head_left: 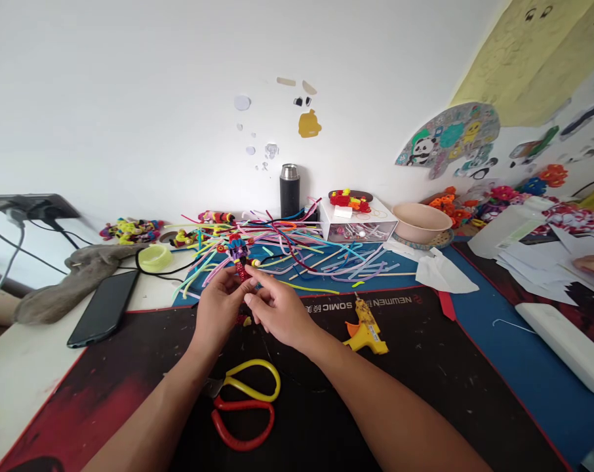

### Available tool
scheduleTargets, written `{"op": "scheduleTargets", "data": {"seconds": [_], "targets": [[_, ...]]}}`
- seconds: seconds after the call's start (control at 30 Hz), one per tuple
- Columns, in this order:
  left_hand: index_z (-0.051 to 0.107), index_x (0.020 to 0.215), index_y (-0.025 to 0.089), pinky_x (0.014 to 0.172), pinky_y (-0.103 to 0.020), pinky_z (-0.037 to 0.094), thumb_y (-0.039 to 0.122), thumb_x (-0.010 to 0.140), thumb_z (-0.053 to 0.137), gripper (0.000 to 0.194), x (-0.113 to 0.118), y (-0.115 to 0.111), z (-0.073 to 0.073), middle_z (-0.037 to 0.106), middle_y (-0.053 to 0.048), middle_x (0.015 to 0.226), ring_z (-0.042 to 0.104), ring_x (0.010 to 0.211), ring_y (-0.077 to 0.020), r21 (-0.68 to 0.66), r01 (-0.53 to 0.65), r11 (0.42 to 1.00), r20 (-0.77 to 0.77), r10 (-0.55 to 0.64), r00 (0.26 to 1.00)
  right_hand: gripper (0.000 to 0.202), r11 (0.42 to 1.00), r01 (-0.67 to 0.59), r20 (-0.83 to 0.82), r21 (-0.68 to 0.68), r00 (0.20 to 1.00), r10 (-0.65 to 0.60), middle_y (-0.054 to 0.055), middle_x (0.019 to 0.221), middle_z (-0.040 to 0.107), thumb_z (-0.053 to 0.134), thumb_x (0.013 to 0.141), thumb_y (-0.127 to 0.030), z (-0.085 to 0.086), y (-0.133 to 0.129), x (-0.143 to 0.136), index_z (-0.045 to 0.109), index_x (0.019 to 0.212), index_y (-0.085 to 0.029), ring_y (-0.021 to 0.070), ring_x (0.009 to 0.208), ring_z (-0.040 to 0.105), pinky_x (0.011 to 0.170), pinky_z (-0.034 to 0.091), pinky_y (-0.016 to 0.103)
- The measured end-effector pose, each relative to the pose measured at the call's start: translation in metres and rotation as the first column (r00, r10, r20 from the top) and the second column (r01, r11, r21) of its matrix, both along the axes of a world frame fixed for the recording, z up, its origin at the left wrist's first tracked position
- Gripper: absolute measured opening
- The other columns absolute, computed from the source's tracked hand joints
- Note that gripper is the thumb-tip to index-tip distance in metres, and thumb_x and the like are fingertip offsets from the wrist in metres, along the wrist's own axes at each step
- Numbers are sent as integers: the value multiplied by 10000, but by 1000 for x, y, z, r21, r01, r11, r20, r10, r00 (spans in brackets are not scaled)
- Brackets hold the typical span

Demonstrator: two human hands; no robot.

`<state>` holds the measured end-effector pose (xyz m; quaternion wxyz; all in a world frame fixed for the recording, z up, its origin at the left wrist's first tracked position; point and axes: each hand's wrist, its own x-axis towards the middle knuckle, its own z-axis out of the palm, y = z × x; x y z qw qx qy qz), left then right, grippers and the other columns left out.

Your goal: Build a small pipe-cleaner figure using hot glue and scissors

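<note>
Both hands meet over the dark desk mat, round a small pipe cleaner figure (238, 252) with a blue, purple and red top. My left hand (221, 300) is closed with thumb and fingers pinching the figure's lower part. From the other side my right hand (276, 307) presses fingertips against the same figure, its index finger stretched along it. Part of the figure is hidden behind the fingers. Below the hands lie scissors (250, 393) with one yellow and one red handle. To the right rests a yellow glue gun (367, 329).
Loose coloured pipe cleaners (297, 246) spread behind the hands. A black thermos (290, 190), a white box (358, 223) and a beige bowl (421, 221) stand by the wall. A phone (104, 308) lies left; papers (543, 259) and a white device (562, 347) lie right.
</note>
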<state>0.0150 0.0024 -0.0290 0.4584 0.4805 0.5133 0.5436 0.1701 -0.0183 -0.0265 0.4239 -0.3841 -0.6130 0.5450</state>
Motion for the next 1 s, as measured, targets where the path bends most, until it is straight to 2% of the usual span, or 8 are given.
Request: {"op": "scheduleTargets", "data": {"seconds": [0.2, 1.0], "targets": [[720, 1085, 195, 819, -383, 566, 558, 668, 980, 611, 0, -1, 1, 829, -65, 951, 786, 943, -312, -3, 1, 1000, 6, -1, 1000, 667, 1000, -2, 29, -4, 1000, 2, -85, 665, 589, 630, 1058, -264, 0, 0, 0, 504, 1712, -294, 112, 538, 492, 571, 436, 242], [711, 1054, 197, 796, -374, 559, 591, 687, 950, 589, 0, -2, 4, 834, -79, 956, 777, 918, -302, -2, -1, 1000, -43, 0, 999, 679, 999, -6, 64, 50, 998, 3, -83, 665, 600, 632, 1054, -242, -2, 1, 0, 497, 1717, -303, 122, 574, 525, 610, 453, 251]]}}
